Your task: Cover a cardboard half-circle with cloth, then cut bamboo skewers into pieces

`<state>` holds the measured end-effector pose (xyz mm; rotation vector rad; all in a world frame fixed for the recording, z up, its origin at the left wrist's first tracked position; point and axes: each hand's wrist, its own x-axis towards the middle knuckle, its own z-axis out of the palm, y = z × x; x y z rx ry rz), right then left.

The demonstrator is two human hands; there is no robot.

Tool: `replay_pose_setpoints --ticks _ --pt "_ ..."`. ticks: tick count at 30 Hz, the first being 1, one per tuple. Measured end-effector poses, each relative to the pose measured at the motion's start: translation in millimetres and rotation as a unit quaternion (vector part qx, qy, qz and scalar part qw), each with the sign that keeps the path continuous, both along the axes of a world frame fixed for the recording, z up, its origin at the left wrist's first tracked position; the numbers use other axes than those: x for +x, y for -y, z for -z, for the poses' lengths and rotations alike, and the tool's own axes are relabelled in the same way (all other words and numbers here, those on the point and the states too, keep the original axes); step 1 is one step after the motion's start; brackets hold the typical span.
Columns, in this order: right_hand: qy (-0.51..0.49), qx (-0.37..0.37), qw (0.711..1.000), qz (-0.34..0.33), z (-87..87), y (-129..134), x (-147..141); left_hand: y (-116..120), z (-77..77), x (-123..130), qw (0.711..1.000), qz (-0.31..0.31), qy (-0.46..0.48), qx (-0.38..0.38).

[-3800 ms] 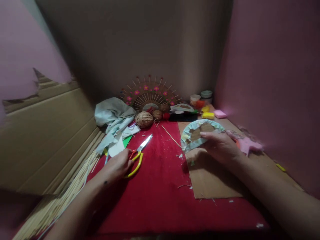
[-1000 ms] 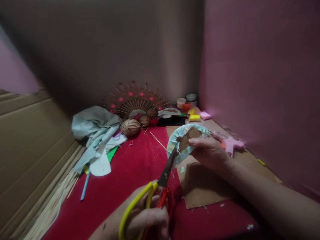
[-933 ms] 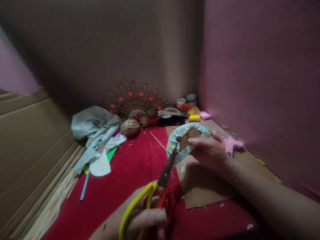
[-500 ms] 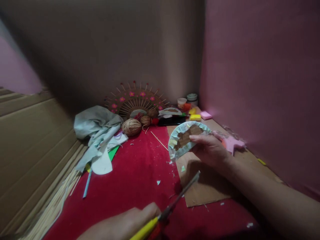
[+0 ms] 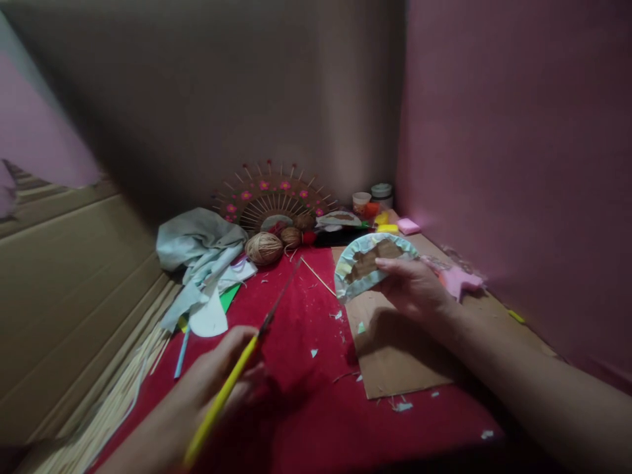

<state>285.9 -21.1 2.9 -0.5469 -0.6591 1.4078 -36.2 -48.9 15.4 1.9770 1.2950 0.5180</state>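
Observation:
My right hand (image 5: 417, 288) grips a half-round cardboard piece (image 5: 368, 265) by its right side, thumb on top. Pale blue-green patterned fabric is folded over its edge, and bare brown cardboard shows in the middle. Off to the left, my left hand (image 5: 230, 368) is closed around yellow-handled scissors (image 5: 222, 403). Their blades look shut and point up and away over the red cloth (image 5: 296, 401). Under the right hand lies a flat sheet of brown cardboard (image 5: 390, 359), partly in shadow.
Balls of twine (image 5: 264, 248) and a flowered fan-shaped piece (image 5: 274, 191) stand at the back. Crumpled pale fabric (image 5: 200, 240) and thin sticks (image 5: 116, 401) lie left. A pink glue gun (image 5: 460, 280) rests at the right; cups (image 5: 361, 201) stand behind. Small fabric scraps dot the cloth.
My left hand with the scissors has moved up and forward, away from the half-round piece, and the blades now point farther left. My right hand still holds the piece, barely moved.

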Motion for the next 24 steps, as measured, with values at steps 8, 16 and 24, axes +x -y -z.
replay_pose_setpoints --ticks 8,16,24 --pt "-0.010 -0.007 1.000 0.009 -1.7 -0.3 2.7 -64.7 7.4 3.8 0.927 -0.042 -0.361 0.093" --pt "-0.017 0.011 1.000 0.002 2.1 -2.2 2.6 -52.4 -9.3 61.9 0.968 0.051 -0.166 0.179" --pt "-0.031 -0.021 0.999 0.001 0.1 -1.9 2.7 -48.1 -23.6 118.6 0.984 0.025 0.158 -0.079"
